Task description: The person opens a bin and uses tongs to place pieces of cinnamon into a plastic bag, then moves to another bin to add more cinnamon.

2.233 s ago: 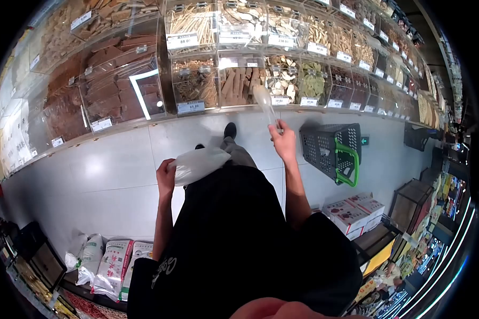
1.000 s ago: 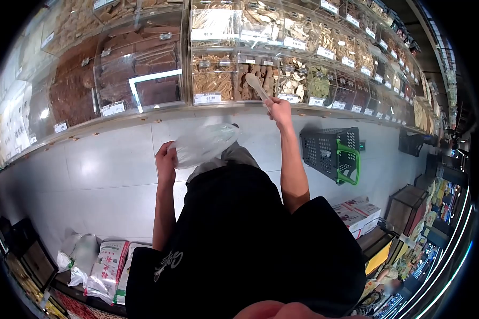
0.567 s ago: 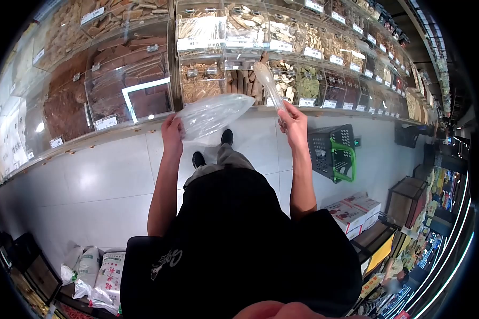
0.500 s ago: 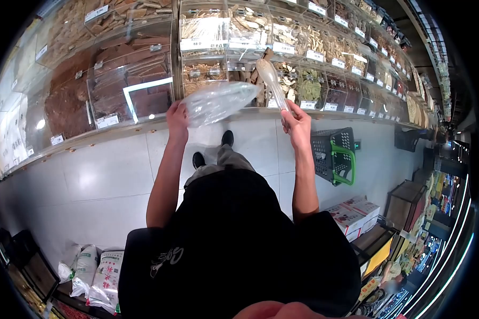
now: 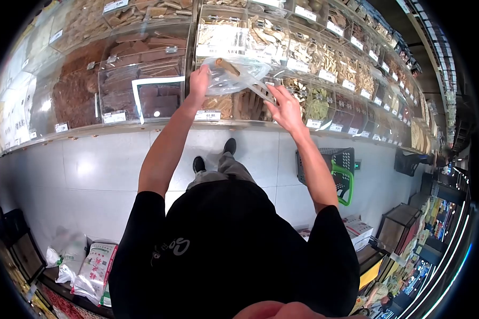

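Note:
My left hand (image 5: 198,85) grips a clear plastic bag (image 5: 218,85) by its left side, over the front of the bins. My right hand (image 5: 287,110) is closed round the handle of a clear plastic scoop (image 5: 262,91), which points up and to the left. A brown strip of what looks like dried bark (image 5: 228,66) lies at the scoop's head and overlaps the bag in this view. Just below the scoop is a bin of dark brown strips (image 5: 248,104); left of it, a bin of tan dried pieces (image 5: 218,104) carries a price label.
Tiered clear bins of dried goods run along the counter, with large brown bark pieces (image 5: 143,58) at left and green leaves (image 5: 318,103) at right. A grey basket with a green handle (image 5: 343,183) stands on the floor. White sacks (image 5: 96,271) and cartons (image 5: 358,229) lie behind me.
The scoop has swung left and up, bringing the brown strip from over the bins to the bag. Both hands have moved further over the counter, the left one rising toward the bins.

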Demonstrator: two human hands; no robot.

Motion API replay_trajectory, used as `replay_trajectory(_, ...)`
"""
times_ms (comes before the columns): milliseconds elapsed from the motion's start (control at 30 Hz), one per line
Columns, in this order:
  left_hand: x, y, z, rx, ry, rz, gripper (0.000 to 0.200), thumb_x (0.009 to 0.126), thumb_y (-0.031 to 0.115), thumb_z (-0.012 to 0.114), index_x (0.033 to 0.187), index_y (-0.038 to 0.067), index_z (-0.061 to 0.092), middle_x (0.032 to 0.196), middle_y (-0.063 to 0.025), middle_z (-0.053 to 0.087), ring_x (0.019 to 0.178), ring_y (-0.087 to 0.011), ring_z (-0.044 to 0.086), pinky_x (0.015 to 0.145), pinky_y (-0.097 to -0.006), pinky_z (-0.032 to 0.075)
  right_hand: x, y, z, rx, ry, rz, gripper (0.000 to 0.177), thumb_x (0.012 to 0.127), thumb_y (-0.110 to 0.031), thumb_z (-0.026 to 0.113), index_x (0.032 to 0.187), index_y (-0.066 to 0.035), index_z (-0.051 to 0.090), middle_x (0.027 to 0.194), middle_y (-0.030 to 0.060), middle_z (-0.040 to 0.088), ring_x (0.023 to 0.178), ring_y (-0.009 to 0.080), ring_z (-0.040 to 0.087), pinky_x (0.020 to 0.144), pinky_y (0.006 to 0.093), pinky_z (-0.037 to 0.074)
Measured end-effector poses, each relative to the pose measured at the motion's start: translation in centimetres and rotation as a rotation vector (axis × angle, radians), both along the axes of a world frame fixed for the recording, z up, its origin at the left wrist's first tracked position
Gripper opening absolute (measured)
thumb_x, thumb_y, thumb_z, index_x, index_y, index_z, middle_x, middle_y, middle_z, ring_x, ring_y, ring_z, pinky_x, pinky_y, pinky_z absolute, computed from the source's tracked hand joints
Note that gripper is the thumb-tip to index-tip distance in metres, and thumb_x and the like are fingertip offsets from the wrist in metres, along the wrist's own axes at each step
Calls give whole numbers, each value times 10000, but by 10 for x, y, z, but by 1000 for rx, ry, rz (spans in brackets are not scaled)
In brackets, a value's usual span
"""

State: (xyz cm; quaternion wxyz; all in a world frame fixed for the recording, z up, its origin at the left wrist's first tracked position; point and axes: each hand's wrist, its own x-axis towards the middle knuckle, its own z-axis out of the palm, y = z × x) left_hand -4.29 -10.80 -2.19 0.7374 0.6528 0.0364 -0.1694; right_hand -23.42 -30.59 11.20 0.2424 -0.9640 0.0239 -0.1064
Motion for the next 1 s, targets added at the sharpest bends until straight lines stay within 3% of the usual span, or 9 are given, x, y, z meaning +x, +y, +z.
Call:
replay_trajectory(133,13,12,-9,-103,52,3,441,964,409,515,747,36,603,618,9,500,532,-88,440,482,-269,335,26,-28,-33,-413,93,248,513,729,-103,708,1222,-85,567,997,80,591,828,284,646,710,381,542)
replay_trajectory(267,16,22,-5,-112,54,55,357,943,402,567,808,73,595,618,40,480,474,-61,407,429,-235,307,44,-31,-46,-498,137,314,491,740,-107,678,1215,-74,557,993,101,590,842,292,657,703,393,545)
replay_trajectory(333,17,27,0,-17,18,1,327,927,393,594,830,81,599,622,45,481,476,-60,414,434,-238,320,52,-27,-37,-504,172,324,458,754,-89,636,1205,-73,559,977,111,595,798,304,663,678,407,544)
replay_trajectory(367,19,26,-4,224,-186,-52,245,887,319,642,877,75,622,641,21,541,495,-72,476,460,-247,364,55,-27,-36,-510,167,332,454,756,-85,628,1205,-72,560,973,113,597,785,307,664,671,410,543)
replay_trajectory(467,26,30,-44,448,-591,-188,312,803,293,684,914,3,664,737,-141,680,627,-260,660,619,-375,496,59,-19,-22,-504,177,334,462,747,-86,633,1204,-68,568,984,111,598,780,311,660,663,415,540)
replay_trajectory(567,33,34,-33,450,-223,-211,253,815,229,641,909,-6,652,704,-141,667,622,-271,663,620,-385,499,60,-10,-3,-536,265,302,554,728,-108,682,1265,-64,548,1052,104,595,840,305,653,693,411,537)
replay_trajectory(733,23,28,-13,314,-246,29,252,860,233,570,872,-10,635,661,-144,641,604,-283,651,609,-396,492,69,3,9,-560,222,284,365,743,-67,603,1108,-64,618,950,120,620,742,320,665,641,422,545)
replay_trajectory(867,28,31,-50,358,-404,99,296,879,265,546,814,-18,600,630,-174,600,605,-302,643,591,-412,479,68,13,12,-509,191,212,534,736,-111,633,1261,-51,553,1136,128,599,899,320,648,736,417,537)
replay_trajectory(1000,25,39,-62,336,-390,121,324,884,276,546,785,-31,586,611,-179,561,568,-266,600,576,-420,467,4,19,71,-313,251,55,547,742,-102,696,1266,-47,550,1125,133,602,892,333,643,764,413,528)
